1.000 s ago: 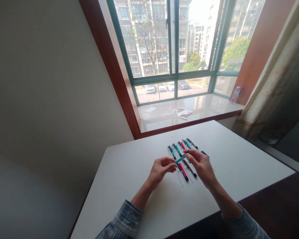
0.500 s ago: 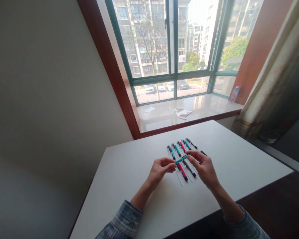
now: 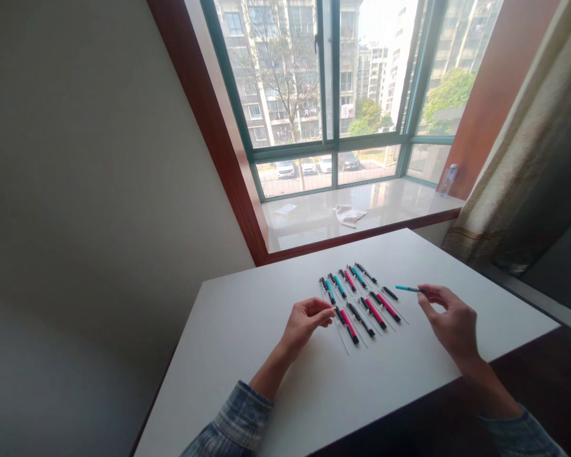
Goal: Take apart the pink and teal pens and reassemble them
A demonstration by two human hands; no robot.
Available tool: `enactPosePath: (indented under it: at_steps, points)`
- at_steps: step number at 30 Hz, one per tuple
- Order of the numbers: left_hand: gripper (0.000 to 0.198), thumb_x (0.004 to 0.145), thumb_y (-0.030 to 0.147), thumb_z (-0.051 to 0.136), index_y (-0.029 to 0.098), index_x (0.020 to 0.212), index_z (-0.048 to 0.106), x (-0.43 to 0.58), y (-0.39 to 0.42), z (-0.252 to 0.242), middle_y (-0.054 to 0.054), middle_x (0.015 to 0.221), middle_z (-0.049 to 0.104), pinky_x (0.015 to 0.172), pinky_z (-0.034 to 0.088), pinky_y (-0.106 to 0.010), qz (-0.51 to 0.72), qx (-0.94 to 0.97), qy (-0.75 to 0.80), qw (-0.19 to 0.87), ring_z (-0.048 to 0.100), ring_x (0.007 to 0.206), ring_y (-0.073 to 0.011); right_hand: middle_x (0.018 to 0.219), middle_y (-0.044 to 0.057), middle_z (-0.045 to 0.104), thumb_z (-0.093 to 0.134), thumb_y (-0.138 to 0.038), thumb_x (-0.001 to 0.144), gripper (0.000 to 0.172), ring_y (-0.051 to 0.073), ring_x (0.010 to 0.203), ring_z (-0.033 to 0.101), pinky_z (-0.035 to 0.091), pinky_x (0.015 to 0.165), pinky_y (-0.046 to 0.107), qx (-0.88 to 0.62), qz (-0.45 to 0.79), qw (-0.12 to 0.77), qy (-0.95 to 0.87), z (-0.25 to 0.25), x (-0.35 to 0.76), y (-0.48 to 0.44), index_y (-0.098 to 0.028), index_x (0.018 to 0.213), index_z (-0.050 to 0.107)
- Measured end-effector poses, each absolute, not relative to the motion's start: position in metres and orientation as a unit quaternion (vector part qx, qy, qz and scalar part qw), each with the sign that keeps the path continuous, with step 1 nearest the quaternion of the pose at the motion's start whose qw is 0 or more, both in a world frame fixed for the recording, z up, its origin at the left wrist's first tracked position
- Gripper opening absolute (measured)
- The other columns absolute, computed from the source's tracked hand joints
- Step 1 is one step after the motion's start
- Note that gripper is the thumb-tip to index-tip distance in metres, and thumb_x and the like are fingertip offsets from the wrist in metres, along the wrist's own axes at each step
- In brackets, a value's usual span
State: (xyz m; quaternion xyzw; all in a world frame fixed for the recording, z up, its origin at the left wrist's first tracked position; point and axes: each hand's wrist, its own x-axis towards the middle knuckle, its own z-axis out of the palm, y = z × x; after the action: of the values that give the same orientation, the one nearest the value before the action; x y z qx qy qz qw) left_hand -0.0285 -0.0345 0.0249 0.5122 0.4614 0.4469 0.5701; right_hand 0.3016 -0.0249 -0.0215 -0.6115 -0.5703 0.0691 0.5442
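Several teal, pink and black pens [image 3: 356,298] lie in two slanted rows on the white table [image 3: 247,355]. My right hand [image 3: 450,320] is out to the right of the rows, pinching the end of a teal pen [image 3: 406,289] that points left, just above the table. My left hand [image 3: 307,319] hovers at the left end of the near row with its fingers curled into a pinch; whether it holds a small pen part is too small to tell. A short black piece [image 3: 390,292] lies between the rows and the held pen.
A window sill [image 3: 314,225] runs behind the table, with a white cloth [image 3: 349,216], a paper scrap [image 3: 285,209] and a clear bottle [image 3: 448,181] on it. A curtain [image 3: 518,165] hangs at the right. A grey wall stands at the left.
My right hand has drawn the teal pen away from my left hand and carried it to the right of the rows. More pens of the near row now show. The left hand stayed put.
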Motion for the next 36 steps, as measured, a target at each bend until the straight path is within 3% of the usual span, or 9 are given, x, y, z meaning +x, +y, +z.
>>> enactPosePath:
  at_steps: [3,13,20,36]
  points:
    - [0.033,0.073,0.041,0.087,0.013,0.086,0.076,-0.027,-0.034,0.025,-0.007,0.078,0.076,0.067,0.052,-0.025,0.443,0.521,0.462,0.565,0.065,0.066,-0.0135,0.097,0.006,0.077,0.062,-0.042,0.088,0.026,0.025,0.081,0.072,0.056,0.084,0.041,-0.627,0.033,0.5,-0.596,-0.033,0.313,-0.027,-0.022,0.099,0.074]
    - [0.031,0.073,0.04,0.086,0.014,0.084,0.074,-0.028,-0.033,0.025,-0.005,0.075,0.074,0.067,0.049,-0.026,0.451,0.53,0.463,0.549,0.062,0.065,-0.0132,0.094,0.006,0.074,0.055,-0.032,0.086,0.024,0.023,0.077,0.069,0.054,0.078,0.036,-0.635,0.085,0.389,-0.662,-0.044,0.314,-0.036,-0.023,0.102,0.07]
    - [0.029,0.074,0.038,0.086,0.014,0.084,0.074,-0.028,-0.034,0.026,-0.003,0.072,0.071,0.067,0.049,-0.025,0.449,0.531,0.464,0.549,0.061,0.065,-0.0127,0.102,0.006,0.073,0.057,-0.037,0.089,0.021,0.025,0.087,0.068,0.052,0.084,0.038,-0.616,0.084,0.367,-0.692,-0.045,0.311,-0.038,-0.024,0.099,0.07]
    - [0.027,0.075,0.038,0.085,0.015,0.085,0.075,-0.029,-0.033,0.024,-0.003,0.071,0.07,0.065,0.047,-0.025,0.444,0.541,0.463,0.544,0.059,0.064,-0.0127,0.104,0.006,0.074,0.057,-0.04,0.093,0.021,0.025,0.085,0.07,0.054,0.082,0.038,-0.6,0.097,0.36,-0.708,-0.044,0.31,-0.042,-0.025,0.098,0.071]
